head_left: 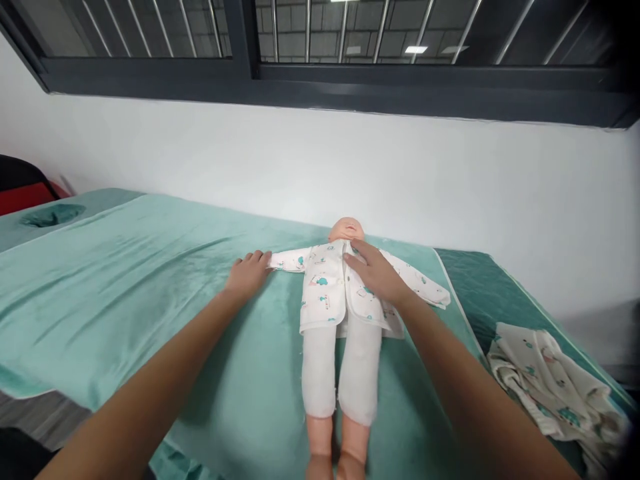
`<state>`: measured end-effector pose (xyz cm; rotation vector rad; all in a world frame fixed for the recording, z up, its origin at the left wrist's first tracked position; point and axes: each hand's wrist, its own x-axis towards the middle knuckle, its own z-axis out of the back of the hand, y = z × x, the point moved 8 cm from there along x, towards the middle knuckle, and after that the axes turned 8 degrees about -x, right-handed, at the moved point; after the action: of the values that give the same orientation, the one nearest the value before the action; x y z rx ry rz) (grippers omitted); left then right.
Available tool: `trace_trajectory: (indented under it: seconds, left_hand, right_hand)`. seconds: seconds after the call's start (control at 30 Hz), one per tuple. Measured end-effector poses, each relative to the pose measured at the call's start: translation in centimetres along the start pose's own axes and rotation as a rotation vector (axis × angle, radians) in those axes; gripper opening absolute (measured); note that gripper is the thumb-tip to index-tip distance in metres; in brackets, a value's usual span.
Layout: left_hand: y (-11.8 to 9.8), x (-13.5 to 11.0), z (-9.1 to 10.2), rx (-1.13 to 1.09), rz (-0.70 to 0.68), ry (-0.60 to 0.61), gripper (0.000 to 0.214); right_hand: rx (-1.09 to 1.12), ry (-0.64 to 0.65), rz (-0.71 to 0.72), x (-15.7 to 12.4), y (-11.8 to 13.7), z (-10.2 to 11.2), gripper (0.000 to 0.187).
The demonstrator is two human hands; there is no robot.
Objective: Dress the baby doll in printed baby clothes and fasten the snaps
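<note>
A baby doll (pixel 349 229) lies on its back on the green sheet, head toward the wall and feet toward me. It wears a white printed baby jacket (pixel 323 283), its front edges meeting at the chest, and white leggings (pixel 319 373). My left hand (pixel 249 272) is closed round the cuff of the sleeve on the left, which is stretched out sideways. My right hand (pixel 379 272) rests on the jacket's chest near the neck, fingers apart. The other sleeve (pixel 420 280) lies out to the right, its end looking flat.
A crumpled printed cloth (pixel 555 380) lies at the bed's right end. The green sheet (pixel 125 293) covers the bed, with a face hole (pixel 53 215) at far left. Behind rises a white wall (pixel 320 160) under a barred window. A red and black object (pixel 25 187) stands far left.
</note>
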<state>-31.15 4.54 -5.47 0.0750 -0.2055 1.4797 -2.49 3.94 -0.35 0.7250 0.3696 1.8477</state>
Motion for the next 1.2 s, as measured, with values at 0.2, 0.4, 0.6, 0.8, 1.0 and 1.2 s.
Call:
trace_trajectory:
  seconds: [0.2,0.4,0.6,0.8,1.0,1.2]
  left_hand:
    - [4.1,0.0,0.4,0.072,0.057,-0.034,0.046]
    - [2.2,-4.5,0.7,-0.271,0.079,-0.248,0.048]
    - [-6.0,-10.9,-0.6,-0.717,-0.018,-0.027,0.045]
    - [-10.9,-11.6,-0.2,-0.884,0.001,0.046,0.047]
    - [-13.2,-11.9,0.3,-0.849,-0.05,-0.052,0.035]
    - [-11.0,-14.4,0.4,-0.836,0.014,-0.073,0.036]
  right_hand:
    - [-0.098,0.114,0.069,-2.7,1.3,-1.0,0.066]
    - [-0.013,-0.149,0.141,-10.5,1.2,1.0,0.057]
    - [-0.004,-0.055,0.007,-17.2,-2.7,-0.3,0.07]
    - [-0.102,-0.229,-0.045,-16.6,-3.4,0.7,0.025]
    - [-0.104,-0.35,-0.119,-18.0,-3.8,2.3,0.02]
    - [-0.086,-0.221,-0.138,-20.8,-4.6,2.2,0.029]
